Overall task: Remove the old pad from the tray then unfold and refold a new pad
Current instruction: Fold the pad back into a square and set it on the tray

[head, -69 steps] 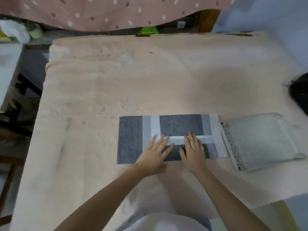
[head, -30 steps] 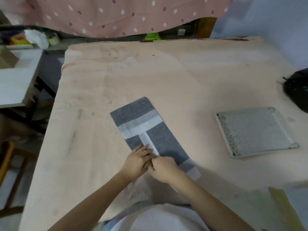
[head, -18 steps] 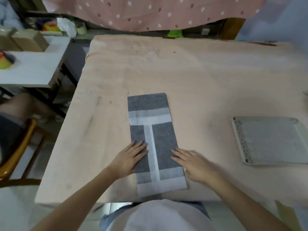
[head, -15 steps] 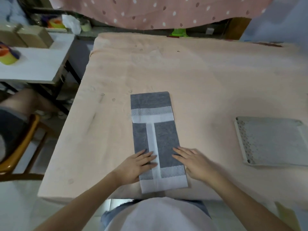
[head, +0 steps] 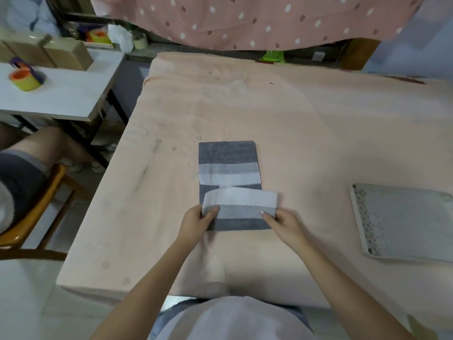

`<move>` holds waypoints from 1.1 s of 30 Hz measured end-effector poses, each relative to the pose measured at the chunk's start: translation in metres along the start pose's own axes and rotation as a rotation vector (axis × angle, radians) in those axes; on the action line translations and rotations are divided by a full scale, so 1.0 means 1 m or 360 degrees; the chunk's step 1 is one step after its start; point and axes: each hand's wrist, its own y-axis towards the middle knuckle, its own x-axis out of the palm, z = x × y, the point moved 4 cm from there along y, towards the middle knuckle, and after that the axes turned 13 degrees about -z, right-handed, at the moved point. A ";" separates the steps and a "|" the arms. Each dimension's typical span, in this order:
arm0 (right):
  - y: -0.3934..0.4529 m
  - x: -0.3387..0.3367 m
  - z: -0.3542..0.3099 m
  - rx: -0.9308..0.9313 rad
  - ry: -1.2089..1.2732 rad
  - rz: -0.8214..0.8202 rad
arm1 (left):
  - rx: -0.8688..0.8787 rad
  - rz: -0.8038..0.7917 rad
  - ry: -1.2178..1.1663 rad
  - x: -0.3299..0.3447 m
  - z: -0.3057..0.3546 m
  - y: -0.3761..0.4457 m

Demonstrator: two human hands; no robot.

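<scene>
A grey pad [head: 228, 155] with white bands lies lengthwise on the peach-covered table [head: 318, 123], in front of me. Its near end is lifted and folded over towards the far end. My left hand [head: 197, 220] pinches the left corner of that folded flap. My right hand [head: 284, 223] pinches the right corner. The flap's white edge hovers just above the middle of the pad. A pale grey perforated tray [head: 402, 219] sits on the table to the right, with no pad in it.
A white side table [head: 61, 96] with a yellow tape roll [head: 24, 79] and cardboard boxes [head: 66, 55] stands at the left. Another person's leg [head: 31, 153] on an orange chair [head: 31, 217] is beside it. A pink dotted cloth [head: 245, 18] hangs at the back.
The pad was turned from crosswise to lengthwise and pressed flat. Both hands then took its near corners and lifted the near end, folding it over towards the far end.
</scene>
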 end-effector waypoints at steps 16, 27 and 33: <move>0.070 -0.002 -0.013 0.0212 -0.0811 0.0648 | -0.0301 0.0577 0.0680 -0.004 0.005 0.054; 0.080 0.002 -0.006 0.0213 -0.1149 0.0715 | -0.0254 0.0725 0.0778 0.001 -0.006 0.058; 0.079 0.004 -0.007 0.0239 -0.1189 0.0717 | -0.0215 0.0723 0.1215 -0.001 0.005 0.061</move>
